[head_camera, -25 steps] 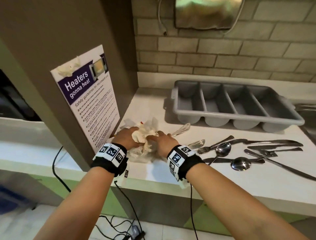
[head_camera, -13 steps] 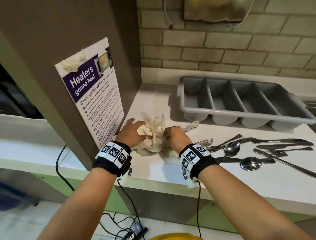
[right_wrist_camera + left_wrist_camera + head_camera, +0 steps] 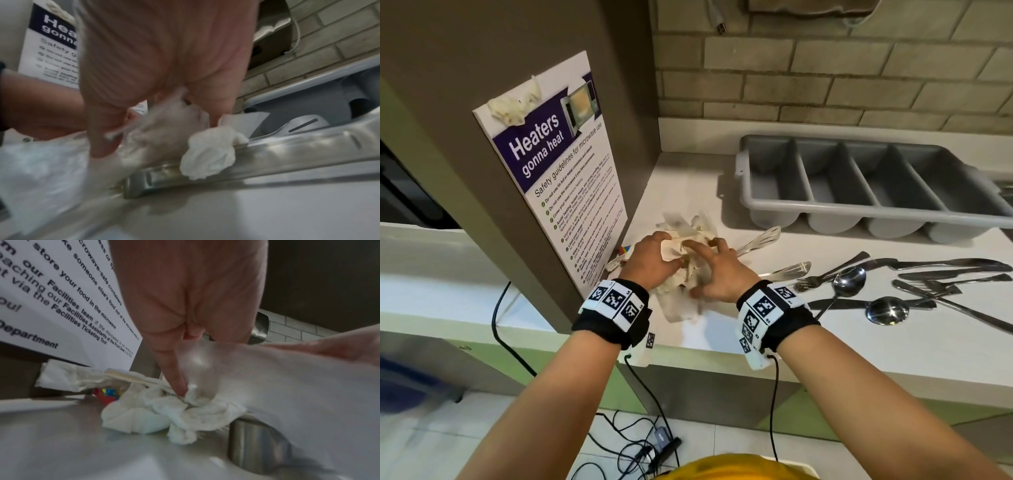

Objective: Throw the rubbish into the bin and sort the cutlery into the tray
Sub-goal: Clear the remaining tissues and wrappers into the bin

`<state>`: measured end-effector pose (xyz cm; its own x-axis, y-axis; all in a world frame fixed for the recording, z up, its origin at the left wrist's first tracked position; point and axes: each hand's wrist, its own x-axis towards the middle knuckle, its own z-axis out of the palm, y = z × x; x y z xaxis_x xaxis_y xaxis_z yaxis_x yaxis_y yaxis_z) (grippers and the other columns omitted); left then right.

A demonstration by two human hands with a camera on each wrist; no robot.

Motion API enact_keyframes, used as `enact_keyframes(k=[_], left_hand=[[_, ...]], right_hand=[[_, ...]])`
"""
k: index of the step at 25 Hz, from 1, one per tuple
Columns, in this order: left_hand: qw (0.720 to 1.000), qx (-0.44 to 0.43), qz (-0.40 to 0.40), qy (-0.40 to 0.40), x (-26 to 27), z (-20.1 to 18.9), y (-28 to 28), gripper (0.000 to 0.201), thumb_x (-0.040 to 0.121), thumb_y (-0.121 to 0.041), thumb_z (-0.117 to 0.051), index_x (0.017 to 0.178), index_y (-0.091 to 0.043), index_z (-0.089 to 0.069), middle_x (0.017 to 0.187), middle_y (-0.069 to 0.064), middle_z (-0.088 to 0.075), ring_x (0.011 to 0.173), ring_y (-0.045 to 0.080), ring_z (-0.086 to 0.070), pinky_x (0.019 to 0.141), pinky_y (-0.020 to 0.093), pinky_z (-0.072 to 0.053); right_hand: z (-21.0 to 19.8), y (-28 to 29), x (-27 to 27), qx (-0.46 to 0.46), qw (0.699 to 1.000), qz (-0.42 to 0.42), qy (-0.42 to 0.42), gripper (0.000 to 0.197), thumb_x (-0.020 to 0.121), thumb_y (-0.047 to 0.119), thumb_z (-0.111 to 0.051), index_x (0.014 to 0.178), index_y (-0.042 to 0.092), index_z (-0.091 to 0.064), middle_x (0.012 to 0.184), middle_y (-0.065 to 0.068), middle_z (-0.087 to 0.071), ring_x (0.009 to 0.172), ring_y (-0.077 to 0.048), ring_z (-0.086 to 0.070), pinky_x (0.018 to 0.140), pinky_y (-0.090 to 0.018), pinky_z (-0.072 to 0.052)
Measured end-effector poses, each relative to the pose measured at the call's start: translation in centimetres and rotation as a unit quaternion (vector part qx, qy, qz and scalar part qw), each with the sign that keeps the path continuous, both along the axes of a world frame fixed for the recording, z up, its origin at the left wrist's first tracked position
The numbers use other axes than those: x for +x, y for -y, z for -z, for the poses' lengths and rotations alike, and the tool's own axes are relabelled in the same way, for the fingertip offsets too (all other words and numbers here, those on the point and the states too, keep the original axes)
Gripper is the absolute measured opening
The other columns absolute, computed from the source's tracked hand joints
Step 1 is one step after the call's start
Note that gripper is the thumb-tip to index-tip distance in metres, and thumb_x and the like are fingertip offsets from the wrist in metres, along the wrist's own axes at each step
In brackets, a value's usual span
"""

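A microwave notice (image 3: 558,178) hangs on the panel at the left. Just right of it, on the white bench (image 3: 756,329), the left hand (image 3: 654,260) and right hand (image 3: 709,270) each have their grip clenched around a heap of crumpled paper napkins (image 3: 688,233). Loose cutlery (image 3: 866,284) lies further right, with the grey tray (image 3: 859,212) behind it, compartments bare.

Hands (image 3: 681,267) closed in, bunching napkin pile (image 3: 688,236) tighter.
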<state>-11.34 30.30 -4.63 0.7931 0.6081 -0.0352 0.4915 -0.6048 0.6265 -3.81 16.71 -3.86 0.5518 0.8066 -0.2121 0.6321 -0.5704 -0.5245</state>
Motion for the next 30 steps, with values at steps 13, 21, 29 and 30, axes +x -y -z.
enact_keyframes(k=[13, 21, 29, 30], left_hand=[[1.000, 0.008, 0.018, 0.022, -1.1, 0.3, -0.7, 0.050, 0.079, -0.020, -0.071, 0.123, -0.009, -0.052, 0.136, 0.014, -0.044, 0.128, 0.027, -0.044, 0.108, 0.029, -0.031], [0.992, -0.018, -0.011, 0.121, -1.3, -2.1, -1.2, 0.045, 0.078, -0.026, -0.073, 0.117, -0.011, -0.057, 0.127, 0.012, -0.058, 0.119, 0.026, -0.054, 0.100, 0.030, -0.041], [0.988, -0.020, -0.024, 0.149, -0.6, -1.6, 0.0, 0.039, 0.083, -0.018, -0.066, 0.120, -0.008, -0.058, 0.118, 0.014, -0.064, 0.109, 0.028, -0.060, 0.094, 0.026, -0.044], [0.989, -0.014, -0.024, 0.143, -0.6, -1.5, 0.2, 0.040, 0.083, -0.016, -0.066, 0.122, -0.007, -0.058, 0.121, 0.015, -0.063, 0.112, 0.027, -0.059, 0.093, 0.023, -0.041]], right_hand=[[0.0, -1.0, 0.8, 0.093, 0.986, 0.126, 0.049, 0.011, 0.081, 0.003, -0.053, 0.085, 0.004, -0.063, 0.090, -0.022, -0.064, 0.082, -0.032, -0.058, 0.071, -0.031, -0.044], [-3.5, 2.9, 2.2, 0.221, 0.953, 0.189, 0.079, 0.013, 0.082, 0.000, -0.057, 0.093, -0.003, -0.064, 0.089, -0.020, -0.068, 0.085, -0.030, -0.063, 0.077, -0.029, -0.047], [-4.8, 9.0, 2.6, 0.242, 0.928, 0.269, 0.091, 0.013, 0.082, 0.001, -0.058, 0.094, -0.003, -0.062, 0.087, -0.017, -0.065, 0.081, -0.026, -0.058, 0.071, -0.016, -0.037], [-4.8, 9.5, 2.7, 0.246, 0.923, 0.281, 0.089, 0.012, 0.082, 0.002, -0.059, 0.093, -0.003, -0.062, 0.088, -0.018, -0.066, 0.083, -0.027, -0.060, 0.072, -0.019, -0.039]])
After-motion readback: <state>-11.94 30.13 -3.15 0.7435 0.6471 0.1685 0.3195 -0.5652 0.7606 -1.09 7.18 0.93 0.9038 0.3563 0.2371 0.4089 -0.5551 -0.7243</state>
